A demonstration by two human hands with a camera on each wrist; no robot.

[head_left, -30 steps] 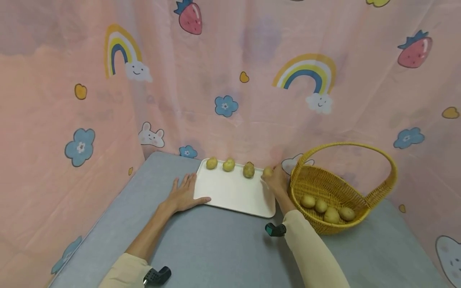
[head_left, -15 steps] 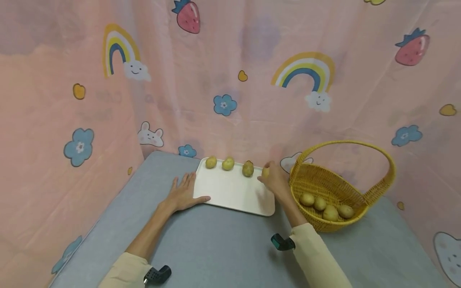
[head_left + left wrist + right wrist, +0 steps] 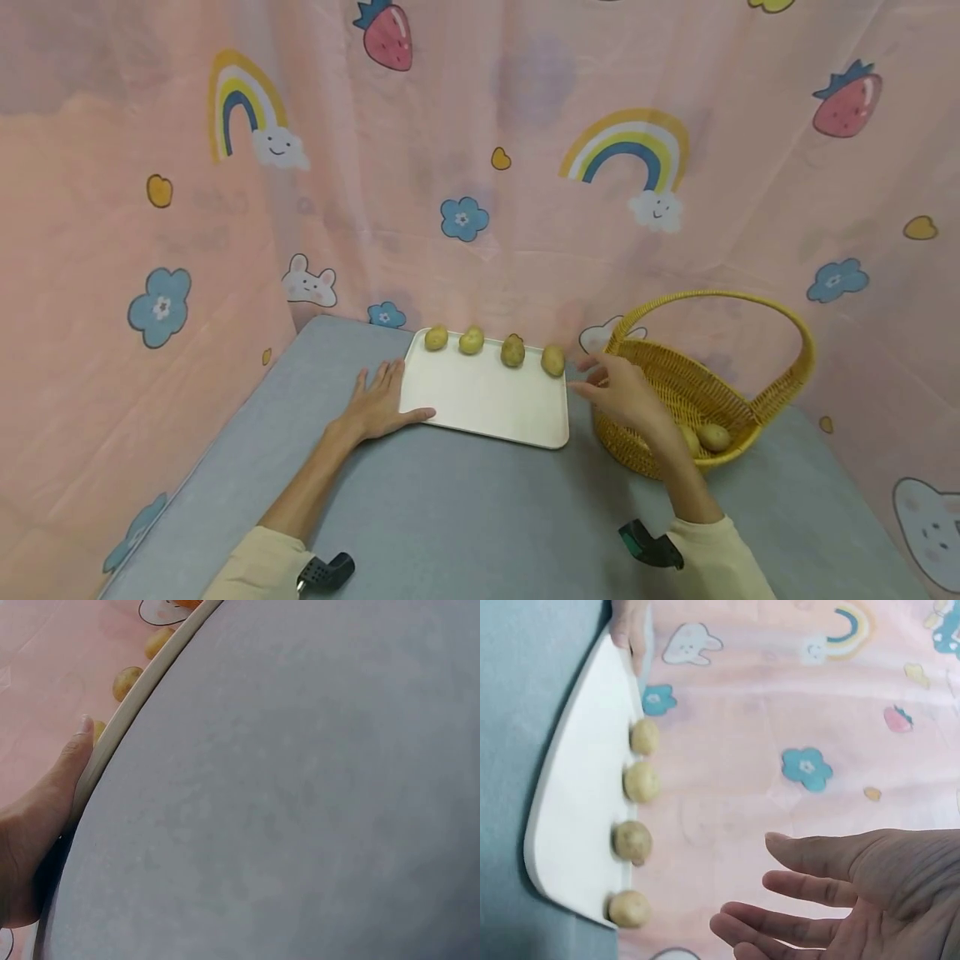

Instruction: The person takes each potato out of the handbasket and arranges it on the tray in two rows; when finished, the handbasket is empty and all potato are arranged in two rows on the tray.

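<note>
Right hand (image 3: 628,395) released near yellow basket (image 3: 626,451), left hand (image 3: 377,408) straight-fingered against white tray (image 3: 483,397), row of four potatoes (image 3: 513,352) on it

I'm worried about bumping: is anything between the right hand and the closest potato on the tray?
Nothing visible blocks the way. Both the head and right wrist views show a gap between the right hand and the closest potato, on the white tray. The yellow wicker basket shows behind the hand, not in that gap.
</note>
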